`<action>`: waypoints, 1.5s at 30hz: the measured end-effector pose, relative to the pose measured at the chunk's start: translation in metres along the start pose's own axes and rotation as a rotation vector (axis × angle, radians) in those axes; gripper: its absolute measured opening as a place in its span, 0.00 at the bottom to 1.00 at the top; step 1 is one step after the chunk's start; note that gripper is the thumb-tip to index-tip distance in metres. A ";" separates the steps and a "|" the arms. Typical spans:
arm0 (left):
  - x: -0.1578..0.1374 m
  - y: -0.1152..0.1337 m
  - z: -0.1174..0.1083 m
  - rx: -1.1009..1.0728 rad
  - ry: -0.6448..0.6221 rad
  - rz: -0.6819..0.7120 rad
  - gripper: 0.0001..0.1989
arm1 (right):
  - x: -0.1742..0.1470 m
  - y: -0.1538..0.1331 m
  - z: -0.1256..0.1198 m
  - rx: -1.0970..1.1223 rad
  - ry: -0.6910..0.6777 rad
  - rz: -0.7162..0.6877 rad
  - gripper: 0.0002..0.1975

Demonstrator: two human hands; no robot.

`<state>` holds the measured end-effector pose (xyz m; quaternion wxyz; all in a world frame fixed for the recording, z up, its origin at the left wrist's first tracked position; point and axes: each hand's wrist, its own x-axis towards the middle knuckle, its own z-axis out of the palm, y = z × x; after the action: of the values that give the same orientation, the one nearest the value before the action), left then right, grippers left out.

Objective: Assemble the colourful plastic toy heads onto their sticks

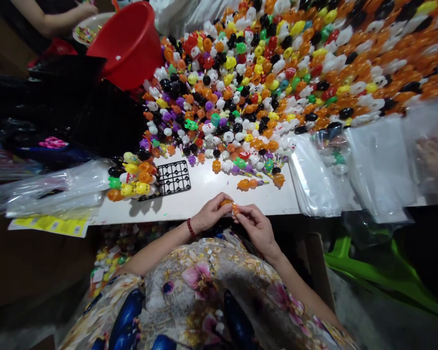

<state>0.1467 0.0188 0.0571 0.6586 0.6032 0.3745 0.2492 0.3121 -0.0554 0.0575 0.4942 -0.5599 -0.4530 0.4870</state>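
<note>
Both hands meet at the front edge of the white table (204, 189). My left hand (212, 213), with a dark red bead bracelet at its wrist, is closed on an orange plastic figure (226, 203). My right hand (256, 224) pinches the lower end of the same orange piece; its exact shape is partly hidden by fingers. Left of my hands, a black grid rack (175, 177) holds several upright figure-topped pieces (133, 177) in yellow, orange, white, black and green. Just beyond my hands lies an orange figure on a stick (248, 184).
A large heap of coloured plastic figures (233, 87) covers the table's back. Clear plastic bags (314, 175) lie right, more bags (58, 187) left. A red tub (131, 46) stands back left, near another person's arm (54, 22). Another hand (436, 155) shows far right. A green chair (379, 272) stands below.
</note>
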 end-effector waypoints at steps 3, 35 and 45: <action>-0.002 0.001 0.000 0.050 0.010 0.022 0.22 | 0.001 -0.001 0.000 0.048 -0.026 0.023 0.15; 0.011 -0.007 -0.009 -0.068 0.216 0.016 0.11 | 0.021 0.018 0.012 0.314 -0.047 0.184 0.23; 0.005 -0.006 -0.013 0.448 0.157 0.390 0.11 | 0.015 0.012 0.008 0.180 -0.088 0.183 0.16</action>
<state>0.1389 0.0301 0.0506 0.4181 0.7727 0.3471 0.3281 0.3064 -0.0410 0.0443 0.4757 -0.5303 -0.3755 0.5929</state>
